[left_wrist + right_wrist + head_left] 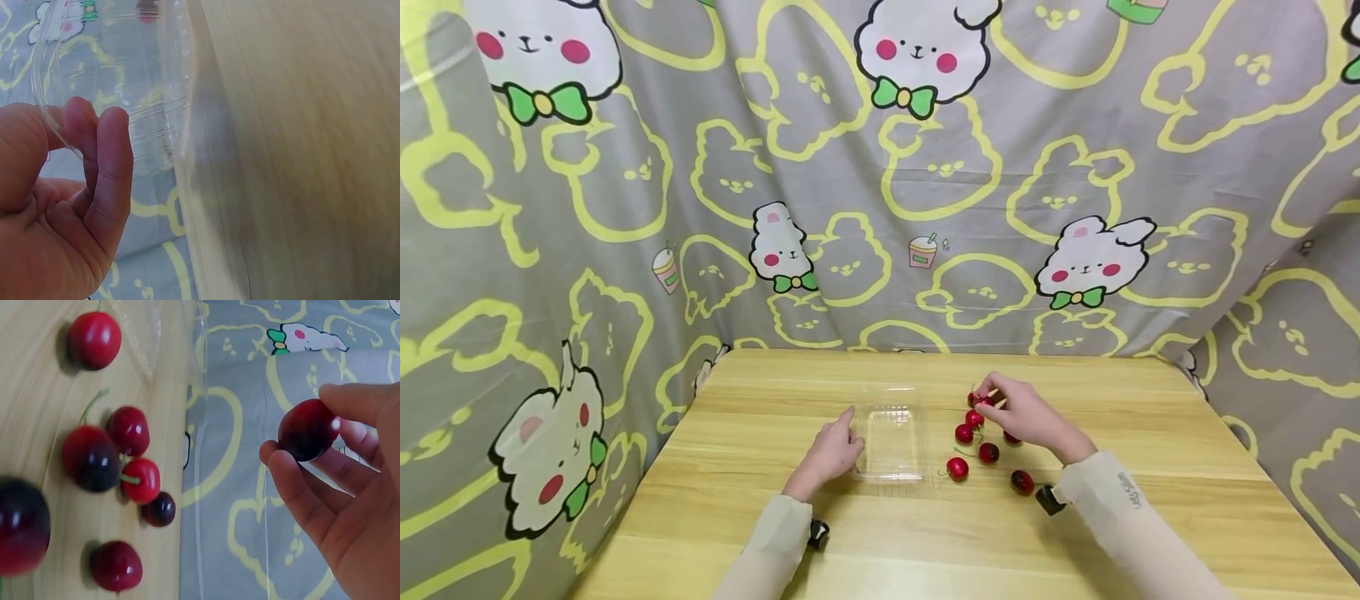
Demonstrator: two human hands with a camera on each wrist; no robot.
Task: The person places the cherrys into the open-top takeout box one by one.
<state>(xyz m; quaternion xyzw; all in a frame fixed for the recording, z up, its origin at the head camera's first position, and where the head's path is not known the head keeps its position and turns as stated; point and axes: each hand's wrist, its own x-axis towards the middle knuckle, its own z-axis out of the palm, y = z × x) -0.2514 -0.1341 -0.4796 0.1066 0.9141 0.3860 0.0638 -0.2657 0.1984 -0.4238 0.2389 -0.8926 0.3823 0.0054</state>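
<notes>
On the wooden table [1075, 533], a clear plastic tray [891, 442] lies flat near the middle, and everything else sits around it. Just left of the tray, the left hand [835, 454] rests at its edge; the left wrist view shows the fingers [109, 169] curled against the tray's transparent rim [112, 81], with the thumb on the other side of the wall, pinching it. Right of the tray lies a loose cluster of red cherries [973, 442], some with green stems, spread over the bare wood just beside the tray's right wall. At the far end of that cluster, the right hand [1026, 412] hovers above the fruit, its fingers bent. In the right wrist view its thumb and fingertips [300, 481] pinch one dark red cherry [308, 429], lifted clear of the table, while six other cherries [128, 459] lie on the wood below. Behind the tray, beyond the table's far edge, hangs a grey cloth [880, 208] printed with yellow outlines and white rabbits.
</notes>
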